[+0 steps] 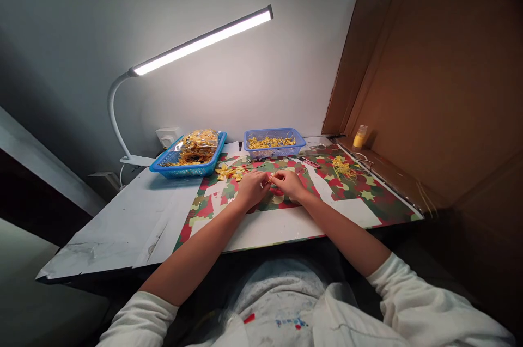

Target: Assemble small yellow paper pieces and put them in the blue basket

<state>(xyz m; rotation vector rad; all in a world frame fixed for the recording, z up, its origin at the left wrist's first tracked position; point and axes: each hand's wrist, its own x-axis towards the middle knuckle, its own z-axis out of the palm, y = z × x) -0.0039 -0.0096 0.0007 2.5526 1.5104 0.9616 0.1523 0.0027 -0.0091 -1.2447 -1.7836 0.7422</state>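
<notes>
My left grip (252, 189) and right grip (288, 183) meet above the counter (122, 221), fingers of both closed on a small bit (269, 180), too tiny for me to make out. It sits between my two grips, over the patterned sheet (392, 206). Just beyond my left grip, loose yellow pieces (231, 174) lie on the sheet. Farther back, a blue basket (224, 146) stands to the left, heaped with gold stuff (196, 155), and a purple basket (274, 152) stands to its right with more yellow bits (272, 142) inside. Off to my right lies a tangle of yellow thread (343, 169); a bottle (360, 137) with yellow contents stands near the cardboard (441, 80), and the lamp (202, 42) shines above
</notes>
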